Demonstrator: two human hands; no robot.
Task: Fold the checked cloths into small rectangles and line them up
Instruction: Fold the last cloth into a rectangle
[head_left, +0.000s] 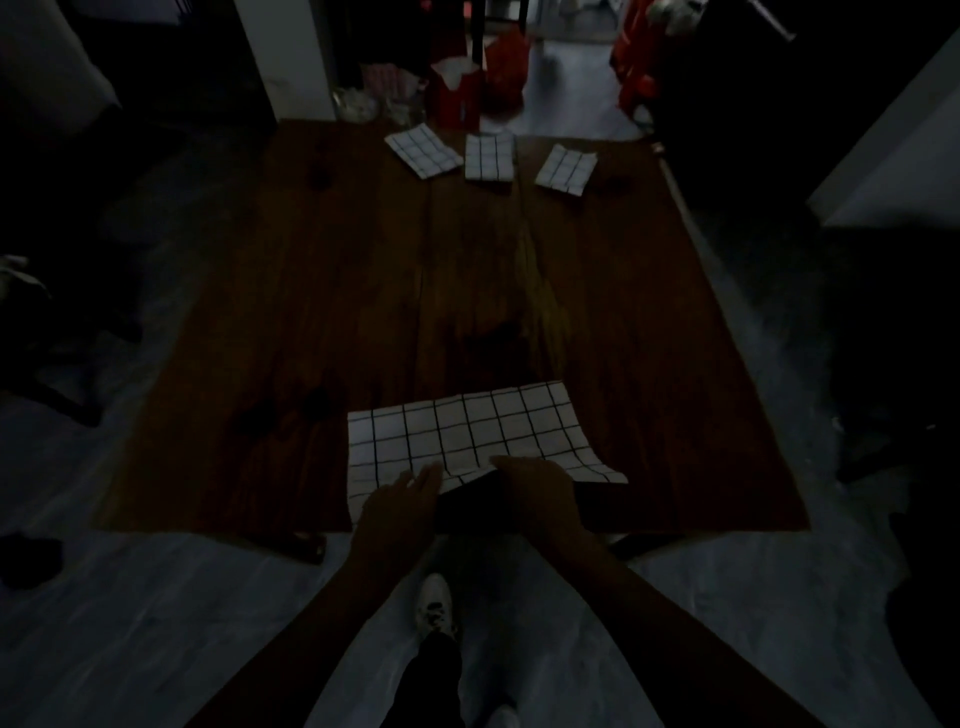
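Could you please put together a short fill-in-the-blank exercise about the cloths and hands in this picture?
1. The number of folded cloths lined up at the far edge of the wooden table is ____.
2. The unfolded cloth lies at the table's ____ edge.
3. The cloths bear a pattern of dark lines on ____.
4. The left hand and the right hand both touch the ____ cloth.

Missing words: three; near; white; unfolded
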